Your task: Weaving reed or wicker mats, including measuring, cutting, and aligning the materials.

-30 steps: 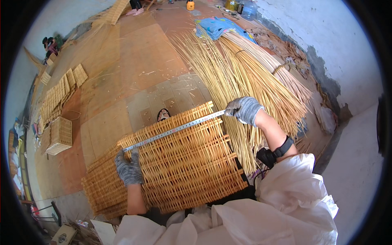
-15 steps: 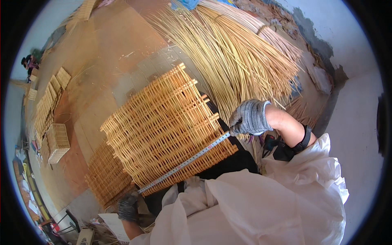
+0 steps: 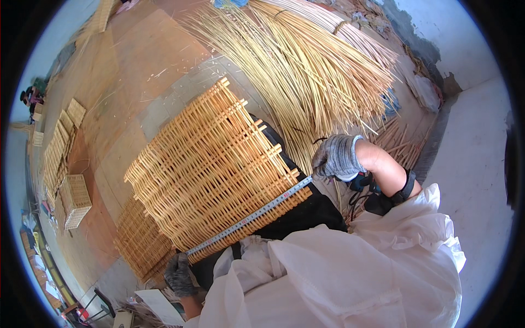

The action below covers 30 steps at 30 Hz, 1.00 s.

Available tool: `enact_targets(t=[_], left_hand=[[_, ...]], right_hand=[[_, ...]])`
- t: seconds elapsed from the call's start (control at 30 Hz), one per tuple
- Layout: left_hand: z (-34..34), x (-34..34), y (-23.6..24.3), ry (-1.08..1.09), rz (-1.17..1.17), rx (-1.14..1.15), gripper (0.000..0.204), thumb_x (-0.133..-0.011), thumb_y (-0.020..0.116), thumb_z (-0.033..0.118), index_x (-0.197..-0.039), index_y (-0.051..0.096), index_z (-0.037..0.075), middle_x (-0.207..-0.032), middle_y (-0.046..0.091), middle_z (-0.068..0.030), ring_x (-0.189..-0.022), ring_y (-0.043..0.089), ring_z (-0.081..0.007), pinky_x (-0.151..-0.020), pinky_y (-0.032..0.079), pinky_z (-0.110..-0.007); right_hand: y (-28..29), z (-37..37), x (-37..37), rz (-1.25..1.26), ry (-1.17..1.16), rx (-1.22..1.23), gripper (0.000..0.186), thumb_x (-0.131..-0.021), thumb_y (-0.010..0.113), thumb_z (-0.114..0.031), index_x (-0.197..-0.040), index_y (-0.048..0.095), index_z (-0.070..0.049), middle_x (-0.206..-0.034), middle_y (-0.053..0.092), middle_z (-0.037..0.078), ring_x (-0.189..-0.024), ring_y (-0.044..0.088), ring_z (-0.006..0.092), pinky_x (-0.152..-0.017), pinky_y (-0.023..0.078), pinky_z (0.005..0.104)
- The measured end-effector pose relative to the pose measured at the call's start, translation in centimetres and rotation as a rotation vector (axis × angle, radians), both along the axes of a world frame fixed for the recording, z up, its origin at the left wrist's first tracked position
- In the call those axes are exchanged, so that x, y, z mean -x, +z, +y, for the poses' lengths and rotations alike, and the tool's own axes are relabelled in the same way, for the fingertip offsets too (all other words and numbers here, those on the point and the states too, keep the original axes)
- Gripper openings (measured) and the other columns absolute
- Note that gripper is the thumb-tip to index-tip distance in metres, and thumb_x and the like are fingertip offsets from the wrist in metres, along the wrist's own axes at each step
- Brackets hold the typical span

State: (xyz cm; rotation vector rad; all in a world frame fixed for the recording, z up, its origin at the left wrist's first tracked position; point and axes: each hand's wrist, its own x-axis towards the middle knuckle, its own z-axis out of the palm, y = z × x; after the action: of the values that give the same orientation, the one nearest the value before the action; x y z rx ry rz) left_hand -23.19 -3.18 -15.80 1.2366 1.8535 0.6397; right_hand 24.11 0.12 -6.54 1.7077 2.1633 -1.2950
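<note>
A woven wicker panel [image 3: 202, 169] lies tilted over my lap, with rod ends sticking out along its right side. The pale blade of a tape measure [image 3: 251, 217] runs straight along its near edge. My right hand [image 3: 338, 157], in a grey knit glove, is closed around the tape measure just off the panel's right edge; its case is mostly hidden by the glove. At the panel's near left corner, my gloved left hand [image 3: 179, 275] has its fingers closed at the tape's other end. Exactly how they pinch it is hard to see.
Another wicker panel [image 3: 141, 240] lies under the left side. Bundles of long rods [image 3: 322, 71] spread across the floor at far right, beside a pale wall [image 3: 476, 147]. At left stand a wicker basket [image 3: 76, 199] and stacked woven pieces [image 3: 57, 153]. A white board [image 3: 159, 307] lies near my left arm.
The panel has shifted slightly left and up in the picture. My left hand has moved a little right and up against the corner. The tape still stretches between both hands.
</note>
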Motion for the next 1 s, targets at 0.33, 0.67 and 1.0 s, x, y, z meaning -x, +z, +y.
enact_targets(t=[0.33, 0.67, 1.0], left_hand=[[1.3, 0.3, -0.5, 0.022, -0.035, 0.132, 0.035, -0.081, 0.06, 0.025, -0.102, 0.054, -0.003, -0.091, 0.057, -0.0057, -0.077, 0.051, -0.0137, -0.067, 0.041, -0.026], [1.3, -0.8, -4.6, 0.034, -0.441, -0.173, 0.032, -0.077, 0.063, 0.01, -0.106, 0.052, -0.001, -0.1, 0.057, -0.0065, -0.091, 0.054, -0.0152, -0.083, 0.041, -0.029], [2.5, -1.0, -2.6, 0.005, -0.433, -0.111, 0.031, -0.078, 0.062, 0.01, -0.105, 0.051, -0.001, -0.099, 0.057, -0.0065, -0.09, 0.054, -0.0154, -0.081, 0.042, -0.029]], right_hand=[[-2.0, -1.6, 3.5, 0.617, -0.613, 0.237, 0.011, -0.077, 0.061, -0.009, -0.082, 0.065, 0.001, -0.079, 0.064, 0.008, -0.076, 0.059, 0.0132, -0.07, 0.046, 0.0247], [-4.6, -1.5, 1.2, 0.762, -0.826, 0.14, 0.012, -0.076, 0.063, -0.01, -0.08, 0.066, 0.001, -0.065, 0.061, 0.004, -0.056, 0.052, 0.0054, -0.047, 0.041, 0.0202], [-2.2, -0.1, -15.2, -0.193, -1.049, -0.601, 0.024, -0.059, 0.062, -0.004, -0.082, 0.066, -0.012, -0.071, 0.063, 0.009, -0.061, 0.058, 0.0119, -0.062, 0.046, 0.0244]])
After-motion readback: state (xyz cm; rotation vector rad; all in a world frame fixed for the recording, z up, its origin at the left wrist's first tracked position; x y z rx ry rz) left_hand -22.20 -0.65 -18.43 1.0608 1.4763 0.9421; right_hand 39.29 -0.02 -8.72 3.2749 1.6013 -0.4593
